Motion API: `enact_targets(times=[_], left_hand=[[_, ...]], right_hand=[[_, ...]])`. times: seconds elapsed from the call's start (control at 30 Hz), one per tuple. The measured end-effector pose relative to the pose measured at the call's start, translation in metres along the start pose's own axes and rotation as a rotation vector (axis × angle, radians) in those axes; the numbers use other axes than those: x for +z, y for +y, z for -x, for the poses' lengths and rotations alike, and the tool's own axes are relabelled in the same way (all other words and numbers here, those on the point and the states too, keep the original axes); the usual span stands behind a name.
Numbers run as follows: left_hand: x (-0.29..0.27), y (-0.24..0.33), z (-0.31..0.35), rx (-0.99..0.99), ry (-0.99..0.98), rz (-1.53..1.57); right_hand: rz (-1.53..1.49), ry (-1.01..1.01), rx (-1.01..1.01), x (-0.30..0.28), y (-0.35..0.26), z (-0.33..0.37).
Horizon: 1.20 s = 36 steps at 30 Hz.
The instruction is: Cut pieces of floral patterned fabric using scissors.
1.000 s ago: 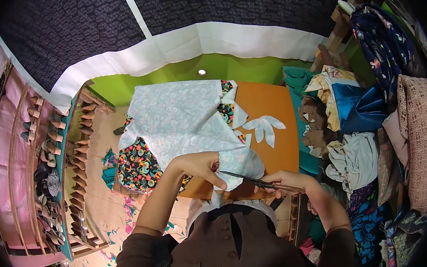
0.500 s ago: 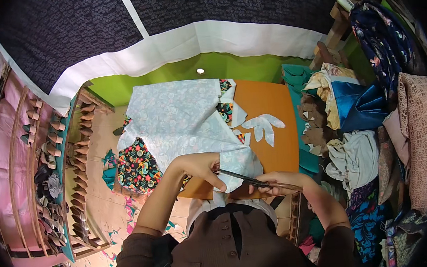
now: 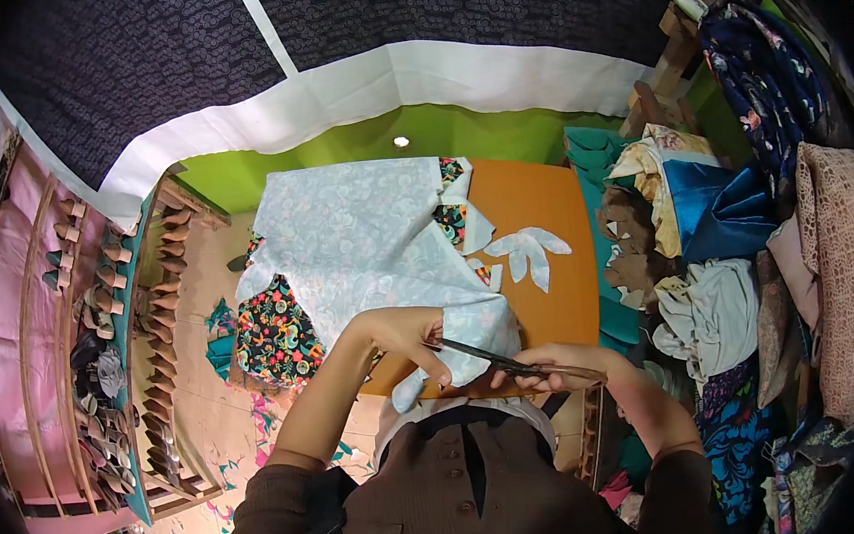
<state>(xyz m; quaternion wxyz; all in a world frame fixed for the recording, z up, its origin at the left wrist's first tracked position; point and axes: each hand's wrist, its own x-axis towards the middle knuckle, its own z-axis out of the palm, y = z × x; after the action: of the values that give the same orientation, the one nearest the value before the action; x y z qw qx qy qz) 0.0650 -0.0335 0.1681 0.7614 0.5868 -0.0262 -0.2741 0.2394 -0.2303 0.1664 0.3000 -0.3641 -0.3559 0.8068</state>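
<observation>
A large floral fabric (image 3: pixel 354 233) lies pale side up on an orange-brown table (image 3: pixel 542 193). Its dark printed face (image 3: pixel 282 334) shows where the left edge is turned over. At the table's near edge, my left hand (image 3: pixel 407 337) pinches the fabric. My right hand (image 3: pixel 570 364) grips a pair of scissors (image 3: pixel 494 358), whose long dark blades point left along the fabric, tips close to my left fingers. A narrow flap of pale fabric (image 3: pixel 410 391) hangs below my left hand. How it joins the larger cloth is partly hidden.
Leaf-shaped pale scraps (image 3: pixel 528 252) rest on the table's right part. Piled fabrics (image 3: pixel 717 314) crowd the right side. A wooden rack with rows of shoe-shaped forms (image 3: pixel 162 338) stands left. Fabric bits (image 3: pixel 264 420) litter the floor. A dark curtain (image 3: pixel 467 13) hangs ahead.
The small flap of fabric below my left hand has swung left, and the cloth by the blades has shifted slightly. Both hands stay nearly in place.
</observation>
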Motion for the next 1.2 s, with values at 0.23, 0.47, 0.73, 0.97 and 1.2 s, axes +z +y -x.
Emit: enact_targets(times=[0.23,0.47,0.73,0.97,1.2], left_hand=[[-0.005,-0.011,-0.001,0.049,-0.024,-0.016],[-0.005,-0.008,-0.004,0.036,-0.068,-0.15],[-0.008,-0.021,-0.003,-0.013,-0.034,-0.14],[0.003,-0.011,-0.002,0.052,0.01,0.063],[-0.017,-0.042,-0.011,0.08,-0.082,-0.206]], right_hand=[[0.075,-0.023,-0.032,0.008,-0.011,-0.006],[0.017,0.014,0.01,0.022,-0.021,-0.006],[-0.177,-0.056,0.025,0.02,-0.015,-0.014],[-0.126,-0.111,-0.104,0.018,-0.002,-0.014],[-0.081,-0.131,-0.102,0.012,0.008,-0.023]])
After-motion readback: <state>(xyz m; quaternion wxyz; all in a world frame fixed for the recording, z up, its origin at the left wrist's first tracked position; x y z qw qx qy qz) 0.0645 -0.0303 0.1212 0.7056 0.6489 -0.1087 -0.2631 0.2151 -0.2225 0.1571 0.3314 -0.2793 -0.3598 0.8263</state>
